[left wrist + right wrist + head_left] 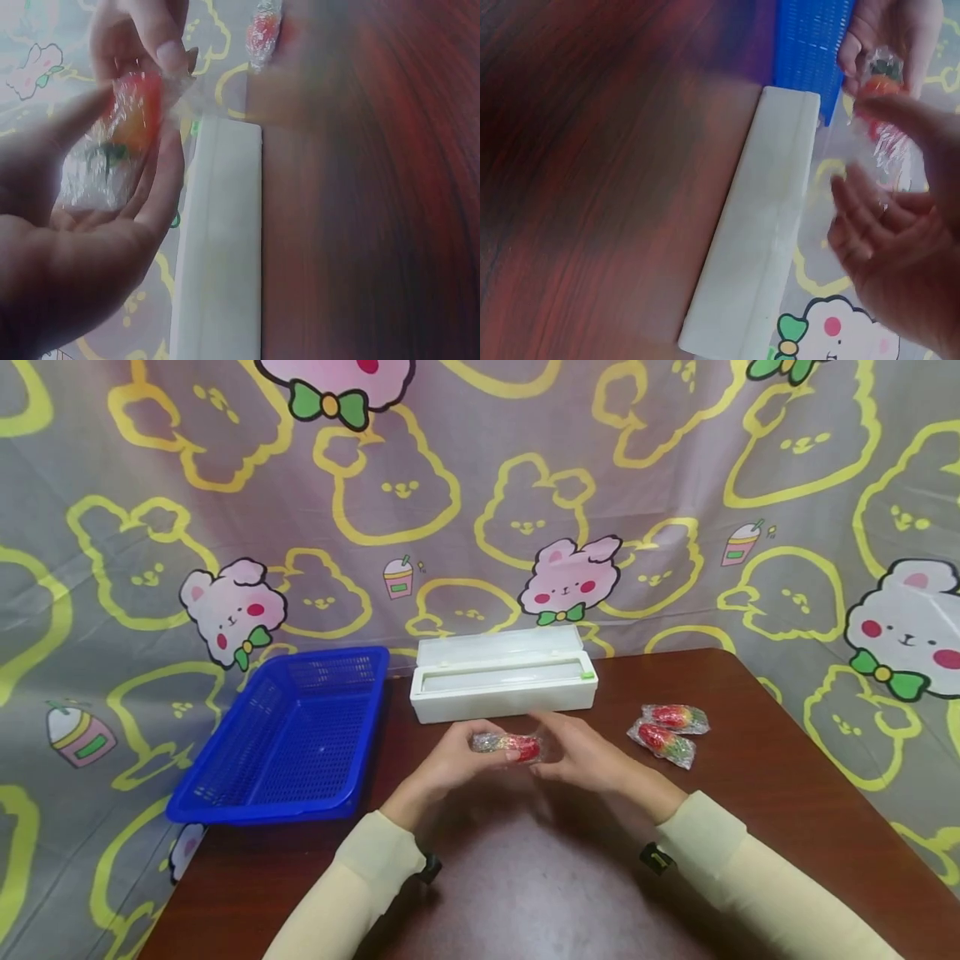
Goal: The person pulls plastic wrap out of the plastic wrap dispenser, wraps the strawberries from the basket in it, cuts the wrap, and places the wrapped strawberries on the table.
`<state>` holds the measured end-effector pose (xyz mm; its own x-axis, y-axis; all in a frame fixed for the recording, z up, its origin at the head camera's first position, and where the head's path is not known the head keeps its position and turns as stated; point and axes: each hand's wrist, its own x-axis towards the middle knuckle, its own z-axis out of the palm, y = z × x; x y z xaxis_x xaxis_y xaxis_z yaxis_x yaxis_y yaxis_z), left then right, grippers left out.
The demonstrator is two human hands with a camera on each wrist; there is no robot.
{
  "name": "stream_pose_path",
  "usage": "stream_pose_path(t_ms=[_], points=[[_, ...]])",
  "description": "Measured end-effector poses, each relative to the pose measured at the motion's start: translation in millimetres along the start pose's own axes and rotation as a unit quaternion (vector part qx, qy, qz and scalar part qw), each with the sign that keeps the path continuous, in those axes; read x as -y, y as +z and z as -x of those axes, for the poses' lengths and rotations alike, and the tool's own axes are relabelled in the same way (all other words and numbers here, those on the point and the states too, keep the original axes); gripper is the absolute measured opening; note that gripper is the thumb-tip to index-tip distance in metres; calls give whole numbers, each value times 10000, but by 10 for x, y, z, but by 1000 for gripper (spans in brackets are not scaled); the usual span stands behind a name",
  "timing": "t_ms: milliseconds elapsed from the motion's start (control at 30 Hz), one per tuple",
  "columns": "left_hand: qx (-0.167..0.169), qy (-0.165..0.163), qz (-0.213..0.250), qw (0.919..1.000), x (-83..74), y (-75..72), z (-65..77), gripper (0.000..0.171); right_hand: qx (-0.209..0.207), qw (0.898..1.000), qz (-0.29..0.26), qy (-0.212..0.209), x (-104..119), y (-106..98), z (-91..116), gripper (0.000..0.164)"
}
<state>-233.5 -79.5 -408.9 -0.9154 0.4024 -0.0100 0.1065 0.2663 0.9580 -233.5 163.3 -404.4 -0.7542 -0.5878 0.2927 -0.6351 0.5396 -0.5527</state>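
Note:
A red, strawberry-like fruit [527, 747] with a green end, wrapped in crinkled clear film, is up in front of the white box. My left hand [456, 753] holds it between thumb and fingers, around its green end in the left wrist view. At the red end is my right hand [583, 753], its thumb and fingers spread apart around the loose film [891, 154] in the right wrist view. The right thumb [171, 56] comes close to that film in the left wrist view.
Behind the hands stands a long white box [502, 700], lid [498, 647] raised. A blue perforated basket [258, 810] stands to the left. Two film-wrapped red fruits [660, 742] lie on the brown table [780, 810] at right. A patterned curtain [465, 552] hangs behind.

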Motion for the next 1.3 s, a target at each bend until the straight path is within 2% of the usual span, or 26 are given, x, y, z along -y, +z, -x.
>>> stream_pose_path(t_ms=[133,300,500,667,733,867,933,1000,1133,1300], points=[[318,-97,89,9994,-14,-20,12,37,139,9987,-315,-367,-11,7,-14,85],[520,-52,109,9986,-5,-4,5,35,69,9972,-598,-447,4,68,6,96],[446,-20,169,9989,-3,36,3,36,-1,9970,-713,-300,46,105,7,105],[341,25,221,9992,0,57,-5,35,74,9930,-1162,-181,57,119,-4,93],[196,-28,137,9997,4,63,-7,44,139,9890,-1472,-97,52,121,-6,85],[-47,-320,64,9995,16,60,-5,74,208,9806,-1948,72,31,109,-5,74],[72,-472,230,9986,17,49,3,79,244,9783,-2047,191,17,93,0,75],[335,-528,467,9970,18,33,8,70,311,9755,-2162,275,6,74,5,75],[789,-469,941,9913,37,3,7,41,506,9693,-2369,426,-8,38,15,74],[815,-271,1143,9897,46,-7,5,28,652,9625,-2578,531,-42,11,39,68]])
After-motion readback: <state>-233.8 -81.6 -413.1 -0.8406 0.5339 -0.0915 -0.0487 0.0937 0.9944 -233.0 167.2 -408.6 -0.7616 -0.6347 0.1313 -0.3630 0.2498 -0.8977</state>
